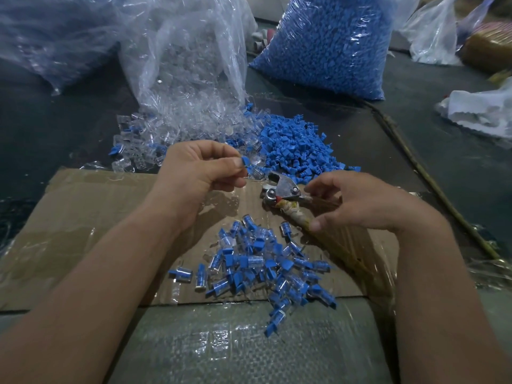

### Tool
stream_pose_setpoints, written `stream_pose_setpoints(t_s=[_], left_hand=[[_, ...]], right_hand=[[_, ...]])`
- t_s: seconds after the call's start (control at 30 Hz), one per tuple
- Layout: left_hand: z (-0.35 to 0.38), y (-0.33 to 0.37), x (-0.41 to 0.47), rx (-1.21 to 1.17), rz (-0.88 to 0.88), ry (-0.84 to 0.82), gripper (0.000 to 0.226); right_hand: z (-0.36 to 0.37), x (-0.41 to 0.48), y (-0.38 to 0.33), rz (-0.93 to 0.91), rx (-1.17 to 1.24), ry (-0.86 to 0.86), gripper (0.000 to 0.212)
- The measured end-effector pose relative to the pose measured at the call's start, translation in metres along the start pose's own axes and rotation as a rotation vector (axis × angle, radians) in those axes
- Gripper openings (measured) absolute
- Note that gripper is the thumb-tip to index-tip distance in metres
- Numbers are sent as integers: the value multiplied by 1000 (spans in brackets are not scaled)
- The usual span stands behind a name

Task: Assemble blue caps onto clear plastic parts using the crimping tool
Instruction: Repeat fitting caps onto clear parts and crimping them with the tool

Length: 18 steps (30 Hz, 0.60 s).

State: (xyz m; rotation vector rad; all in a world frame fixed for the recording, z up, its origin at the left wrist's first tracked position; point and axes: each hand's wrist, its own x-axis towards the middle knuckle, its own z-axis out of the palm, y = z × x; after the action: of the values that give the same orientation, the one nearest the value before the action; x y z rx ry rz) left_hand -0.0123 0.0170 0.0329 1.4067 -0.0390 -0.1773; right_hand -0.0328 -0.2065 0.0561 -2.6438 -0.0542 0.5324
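My left hand (202, 170) pinches a blue cap set on a clear plastic part (250, 167) just left of the crimping tool's metal jaws. The crimping tool (282, 191) lies on the cardboard, its tape-wrapped handles running down to the right. My right hand (357, 203) curls around those handles, thumb on the lower one. A pile of assembled blue-and-clear pieces (260, 264) sits on the cardboard between my forearms. Loose blue caps (296, 145) are heaped behind the tool, and loose clear parts (166, 134) spill from a bag to their left.
An open clear bag of clear parts (191, 59) and a full bag of blue caps (329, 42) stand at the back. Flattened cardboard (83, 217) covers the work surface. Other plastic bags (432, 34) lie at the far right; a thin stick (432, 184) runs diagonally there.
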Motion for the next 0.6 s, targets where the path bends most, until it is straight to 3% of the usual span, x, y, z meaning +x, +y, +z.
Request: stream_pose_setpoints(t_s=[0.27,0.47,0.6], left_hand=[[0,1,-1,8,4,-3,8],[0,0,1,4,6,2,8],[0,-1,1,2,5,-2,7]], right_hand=[[5,5,-8,-7,-75,85,59],[9,9,-6,35,-181,26,98],[9,9,-8,49,-193,100,79]])
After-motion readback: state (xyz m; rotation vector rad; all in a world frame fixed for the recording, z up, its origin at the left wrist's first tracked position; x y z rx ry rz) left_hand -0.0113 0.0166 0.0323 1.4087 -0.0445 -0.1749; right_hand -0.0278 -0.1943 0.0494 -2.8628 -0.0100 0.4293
